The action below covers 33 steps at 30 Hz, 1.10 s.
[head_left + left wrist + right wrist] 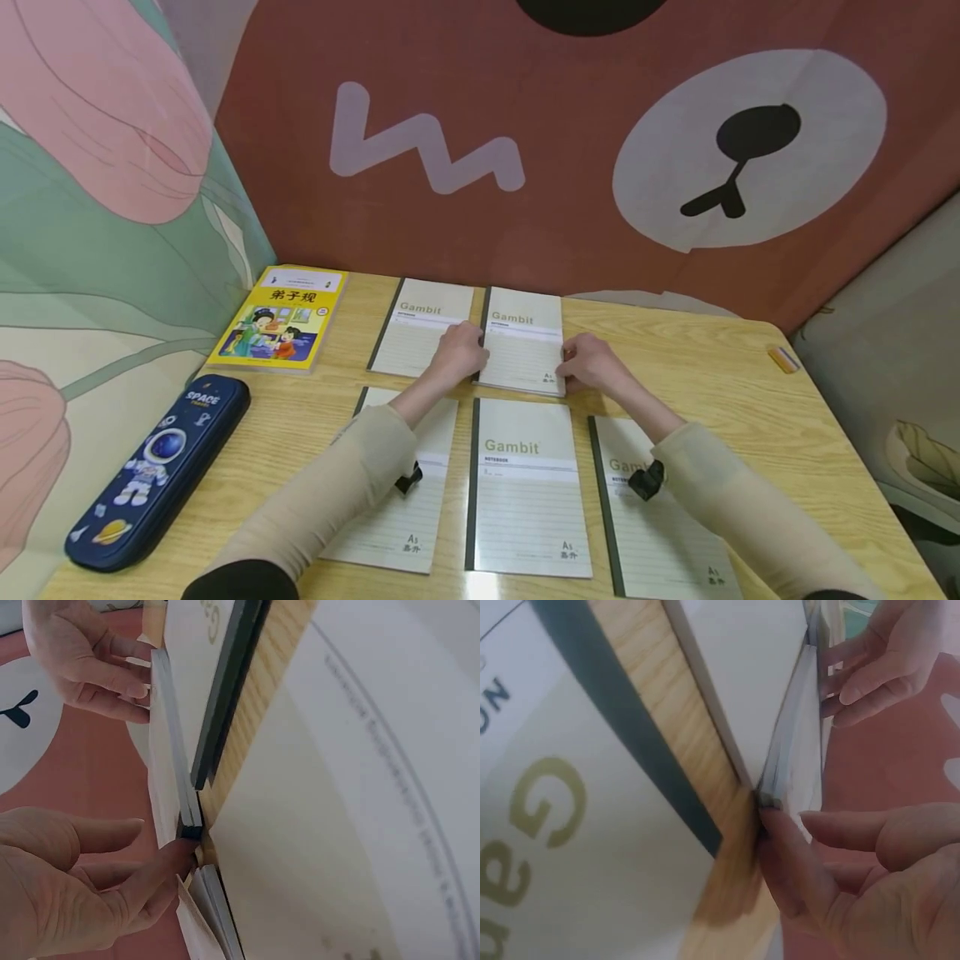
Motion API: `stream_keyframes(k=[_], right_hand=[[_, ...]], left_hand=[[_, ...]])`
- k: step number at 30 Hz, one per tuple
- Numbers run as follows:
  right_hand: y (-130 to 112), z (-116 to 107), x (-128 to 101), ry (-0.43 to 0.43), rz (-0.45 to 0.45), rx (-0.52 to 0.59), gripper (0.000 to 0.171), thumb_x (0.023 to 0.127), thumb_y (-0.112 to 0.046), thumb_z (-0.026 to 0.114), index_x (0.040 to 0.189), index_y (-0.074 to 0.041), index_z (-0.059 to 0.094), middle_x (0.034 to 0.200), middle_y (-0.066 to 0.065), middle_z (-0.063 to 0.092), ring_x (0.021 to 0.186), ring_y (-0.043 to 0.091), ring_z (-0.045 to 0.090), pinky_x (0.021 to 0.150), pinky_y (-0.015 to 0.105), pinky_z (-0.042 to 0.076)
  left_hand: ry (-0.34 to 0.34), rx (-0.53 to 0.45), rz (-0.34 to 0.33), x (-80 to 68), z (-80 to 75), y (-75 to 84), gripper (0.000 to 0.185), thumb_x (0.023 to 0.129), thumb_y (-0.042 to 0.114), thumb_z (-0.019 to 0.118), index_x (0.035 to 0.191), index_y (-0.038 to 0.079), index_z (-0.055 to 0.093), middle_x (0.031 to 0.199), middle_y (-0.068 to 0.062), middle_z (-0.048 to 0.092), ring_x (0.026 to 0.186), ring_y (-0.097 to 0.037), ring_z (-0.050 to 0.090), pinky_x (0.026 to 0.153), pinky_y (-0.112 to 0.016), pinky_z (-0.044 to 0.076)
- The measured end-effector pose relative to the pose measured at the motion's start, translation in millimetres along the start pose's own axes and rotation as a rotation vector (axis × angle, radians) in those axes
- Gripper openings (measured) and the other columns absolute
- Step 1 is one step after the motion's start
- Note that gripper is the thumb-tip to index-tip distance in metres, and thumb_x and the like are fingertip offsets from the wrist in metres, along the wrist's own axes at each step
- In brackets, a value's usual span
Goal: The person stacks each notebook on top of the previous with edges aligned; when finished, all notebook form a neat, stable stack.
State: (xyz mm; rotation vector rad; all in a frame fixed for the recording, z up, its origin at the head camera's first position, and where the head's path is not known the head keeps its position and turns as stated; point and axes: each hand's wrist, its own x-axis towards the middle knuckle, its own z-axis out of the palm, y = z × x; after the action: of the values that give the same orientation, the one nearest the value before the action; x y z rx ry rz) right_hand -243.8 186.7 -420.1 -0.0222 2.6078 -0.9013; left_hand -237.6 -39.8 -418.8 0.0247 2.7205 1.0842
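Observation:
A white Gambit notebook [522,342] with a dark spine lies in the back row, between both hands. My left hand [459,352] touches its spine side near the front corner; in the left wrist view the thumb stands off the notebook's edge. At the opposite side, my right hand [592,362] has fingertips right at the front right corner, its thumb apart in the right wrist view. A matching notebook [420,321] lies just left, partly behind my left hand. Nearer are a left notebook [397,525] and right notebook [667,542], both partly under the sleeves, and a middle notebook [528,508].
At the back left of the wooden table [720,383] lies a yellow picture book [273,325]. In front of it is a dark blue astronaut pencil case [187,454]. A small eraser [785,360] sits near the right edge. A brown printed wall [450,233] borders the back.

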Motion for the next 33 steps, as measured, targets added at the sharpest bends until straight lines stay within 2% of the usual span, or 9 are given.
stream_keyframes(k=[2,4,6,8,11,15,18,25,33], right_hand=[[-1,-4,-2,0.005,-0.001,-0.030,0.016,0.095,-0.007,0.067,0.087,0.002,0.058,0.088,0.012,0.060,0.073,0.021,0.069,0.070,0.032,0.060],[-3,-7,-4,0.029,-0.022,-0.077,0.021,0.098,-0.013,0.065,0.108,0.006,0.065,0.104,0.020,0.067,0.089,0.028,0.071,0.079,0.037,0.060],[-7,-10,-5,0.067,-0.052,-0.113,0.042,0.101,-0.018,0.062,0.135,0.006,0.059,0.123,0.026,0.066,0.106,0.035,0.068,0.089,0.043,0.058],[-12,-12,-6,0.107,-0.093,-0.114,0.060,0.102,-0.022,0.060,0.154,0.003,0.042,0.140,0.028,0.060,0.122,0.041,0.063,0.097,0.050,0.055],[-21,-12,-4,0.177,-0.132,-0.081,0.060,0.102,-0.024,0.059,0.155,-0.002,0.042,0.142,0.027,0.060,0.126,0.041,0.062,0.102,0.053,0.052],[-34,-5,-2,0.248,-0.161,0.045,0.058,0.101,-0.023,0.060,0.154,-0.005,0.045,0.139,0.025,0.061,0.123,0.040,0.064,0.100,0.052,0.054],[-44,4,1,0.247,-0.171,0.200,0.058,0.101,-0.022,0.060,0.154,-0.005,0.045,0.140,0.024,0.058,0.122,0.039,0.064,0.097,0.047,0.058],[-73,36,8,0.151,-0.148,0.497,0.060,0.102,-0.021,0.060,0.157,-0.006,0.040,0.149,0.023,0.050,0.129,0.037,0.059,0.103,0.044,0.057],[-96,69,11,0.118,-0.114,0.604,0.063,0.103,-0.024,0.059,0.158,-0.007,0.036,0.150,0.021,0.048,0.126,0.037,0.063,0.103,0.046,0.057]], left_hand=[[-0.015,-0.017,-0.020,0.0,-2.3,2.0,0.031,0.097,0.004,0.060,0.068,0.006,0.051,0.064,-0.006,0.047,0.052,-0.015,0.042,0.046,-0.023,0.032],[-0.022,-0.019,-0.018,-0.7,-6.0,3.7,0.033,0.100,0.010,0.060,0.069,0.005,0.049,0.065,-0.006,0.047,0.054,-0.015,0.041,0.048,-0.024,0.032],[-0.010,-0.033,-0.015,-2.3,-11.7,4.7,0.023,0.102,0.015,0.059,0.085,-0.001,0.063,0.082,-0.011,0.063,0.063,-0.017,0.052,0.054,-0.026,0.040],[0.008,-0.049,-0.003,-2.9,-19.7,4.1,0.026,0.102,0.017,0.059,0.115,-0.003,0.068,0.112,-0.016,0.070,0.082,-0.023,0.061,0.065,-0.031,0.050],[0.050,-0.058,0.023,-1.2,-35.4,-1.2,0.049,0.103,0.020,0.059,0.148,0.003,0.053,0.148,-0.018,0.058,0.118,-0.031,0.065,0.092,-0.041,0.057],[0.085,-0.026,0.064,2.9,-59.3,-15.8,0.052,0.102,0.022,0.058,0.150,0.004,0.050,0.147,-0.021,0.058,0.131,-0.035,0.062,0.108,-0.047,0.053],[0.095,0.012,0.074,4.6,-75.2,-29.6,0.053,0.102,0.022,0.058,0.151,0.001,0.049,0.146,-0.023,0.058,0.134,-0.037,0.059,0.112,-0.050,0.049],[0.068,0.095,0.039,4.1,-98.8,-58.6,0.058,0.104,0.025,0.054,0.153,-0.003,0.042,0.151,-0.027,0.052,0.142,-0.043,0.048,0.118,-0.054,0.040],[0.001,0.136,-0.086,-5.5,-114.8,-79.2,0.066,0.105,0.031,0.051,0.158,-0.002,0.033,0.163,-0.026,0.035,0.150,-0.044,0.035,0.125,-0.056,0.031]])
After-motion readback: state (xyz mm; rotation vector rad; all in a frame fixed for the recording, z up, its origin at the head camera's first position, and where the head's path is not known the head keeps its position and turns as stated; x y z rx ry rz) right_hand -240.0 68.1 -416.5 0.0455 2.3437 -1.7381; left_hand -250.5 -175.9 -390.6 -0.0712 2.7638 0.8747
